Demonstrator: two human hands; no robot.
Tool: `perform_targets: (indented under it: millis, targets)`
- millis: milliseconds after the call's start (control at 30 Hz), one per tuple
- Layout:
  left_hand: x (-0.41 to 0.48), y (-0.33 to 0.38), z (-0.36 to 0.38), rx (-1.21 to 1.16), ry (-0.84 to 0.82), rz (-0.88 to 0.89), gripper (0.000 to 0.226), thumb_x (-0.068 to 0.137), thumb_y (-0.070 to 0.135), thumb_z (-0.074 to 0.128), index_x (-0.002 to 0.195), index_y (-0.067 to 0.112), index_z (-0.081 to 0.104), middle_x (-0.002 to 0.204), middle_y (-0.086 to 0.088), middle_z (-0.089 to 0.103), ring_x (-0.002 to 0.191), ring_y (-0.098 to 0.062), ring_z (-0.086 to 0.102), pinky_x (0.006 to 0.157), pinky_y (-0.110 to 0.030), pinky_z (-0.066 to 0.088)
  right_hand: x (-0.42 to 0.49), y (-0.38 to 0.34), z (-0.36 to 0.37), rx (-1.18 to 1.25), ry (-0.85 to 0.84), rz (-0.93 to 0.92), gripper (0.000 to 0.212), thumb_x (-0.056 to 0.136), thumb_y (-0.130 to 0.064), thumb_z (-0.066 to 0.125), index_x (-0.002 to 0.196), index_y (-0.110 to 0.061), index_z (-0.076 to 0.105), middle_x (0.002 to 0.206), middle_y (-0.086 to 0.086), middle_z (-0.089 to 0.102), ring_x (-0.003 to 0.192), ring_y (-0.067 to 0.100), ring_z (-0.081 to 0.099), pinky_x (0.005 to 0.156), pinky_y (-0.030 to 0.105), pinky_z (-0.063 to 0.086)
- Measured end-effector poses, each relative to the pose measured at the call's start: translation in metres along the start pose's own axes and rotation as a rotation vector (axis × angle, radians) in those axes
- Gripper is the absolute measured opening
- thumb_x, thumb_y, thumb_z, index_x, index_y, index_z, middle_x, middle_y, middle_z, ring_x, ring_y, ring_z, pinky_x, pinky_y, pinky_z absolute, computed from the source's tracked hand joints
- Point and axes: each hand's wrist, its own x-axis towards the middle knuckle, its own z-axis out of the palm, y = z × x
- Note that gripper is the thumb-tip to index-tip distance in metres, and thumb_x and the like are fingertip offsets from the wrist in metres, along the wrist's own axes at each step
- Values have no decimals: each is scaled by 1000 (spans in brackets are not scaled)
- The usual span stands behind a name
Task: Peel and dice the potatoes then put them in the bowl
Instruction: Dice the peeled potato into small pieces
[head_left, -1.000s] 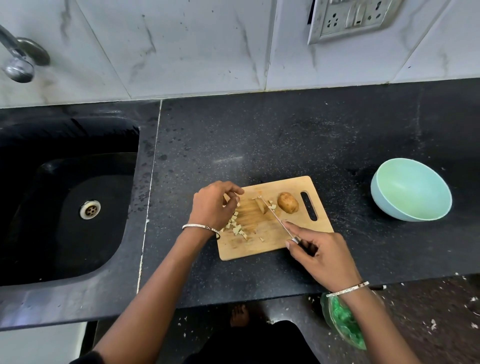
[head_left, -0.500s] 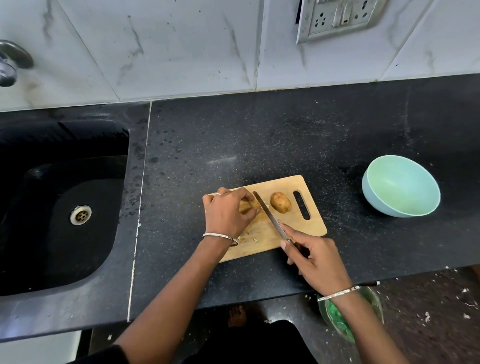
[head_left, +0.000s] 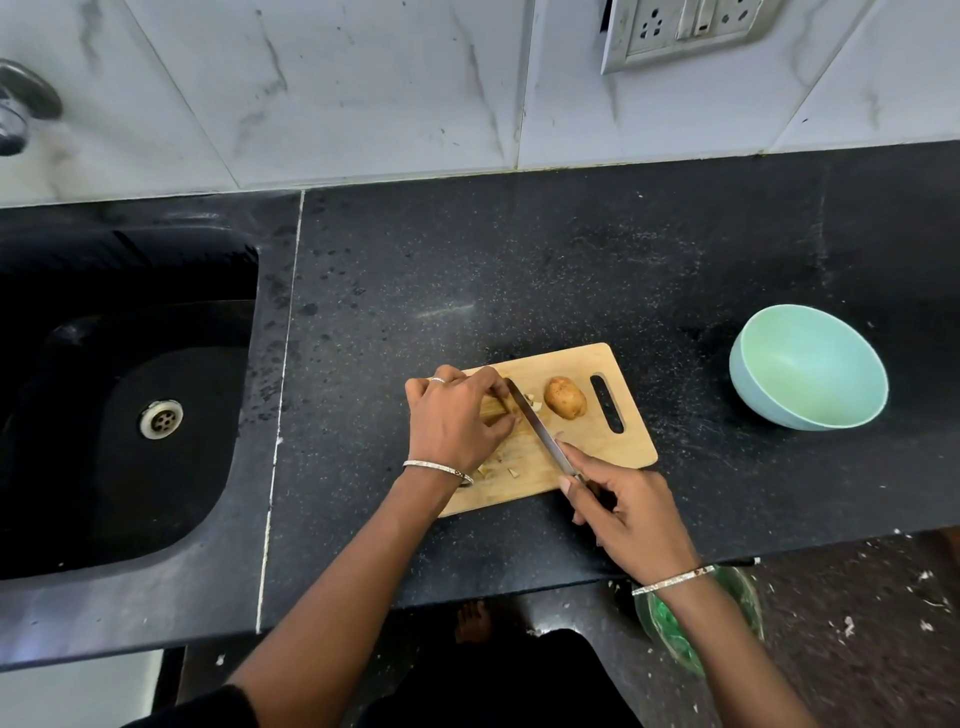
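Observation:
A wooden cutting board (head_left: 618, 447) lies on the black counter. My left hand (head_left: 457, 421) rests on the board's left part, fingers curled over a piece of potato that is mostly hidden beneath them. My right hand (head_left: 621, 512) grips the handle of a knife (head_left: 537, 428), whose blade lies against my left fingertips. A whole unpeeled potato (head_left: 565, 397) sits on the board beside the handle slot. A few small diced bits (head_left: 511, 472) lie near my left wrist. The pale green bowl (head_left: 808, 366) stands to the right, nothing visible inside.
A black sink (head_left: 119, 395) with a metal drain fills the left side, a tap (head_left: 21, 111) above it. A socket plate (head_left: 680, 28) is on the tiled wall. Below the counter edge stands a green bin (head_left: 737, 613) on a floor strewn with scraps.
My left hand moved right from the diced bits and curled over the potato piece. The knife blade swung in against my left fingers. The camera view shifted a little.

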Motion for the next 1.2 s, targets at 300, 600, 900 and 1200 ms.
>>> perform_targets:
  millis: [300, 600, 900, 1200]
  targets:
    - [-4, -5, -4, -7, 12, -12, 32, 72, 56, 69, 94, 36, 58, 84, 18, 66, 105, -10, 52, 81, -36, 24, 1, 5, 2, -11, 19, -6, 43, 91, -52, 53, 133, -48, 54, 63, -5, 66, 45, 24, 55, 48, 45, 53]
    - [-7, -6, -7, -19, -15, -77, 39, 72, 55, 75, 106, 37, 66, 96, 18, 67, 104, -11, 49, 79, -34, 26, 0, -1, 13, -73, 44, -47, 42, 94, -55, 48, 136, -55, 46, 59, -3, 65, 43, 17, 54, 45, 41, 50]
    - [-6, -5, -5, -11, -23, -120, 30, 76, 51, 73, 103, 37, 70, 89, 17, 67, 102, -13, 48, 76, -33, 22, -1, -24, 30, -342, 45, -84, 50, 96, -40, 45, 145, -35, 46, 52, -14, 28, 45, 14, 39, 42, 34, 42]
    - [-5, -2, -7, 19, -14, -124, 25, 77, 50, 72, 98, 36, 72, 88, 16, 68, 100, -13, 48, 77, -34, 21, 2, -16, 37, -395, 12, -96, 57, 98, -30, 56, 150, -39, 36, 67, 2, 61, 58, 27, 61, 50, 42, 50]
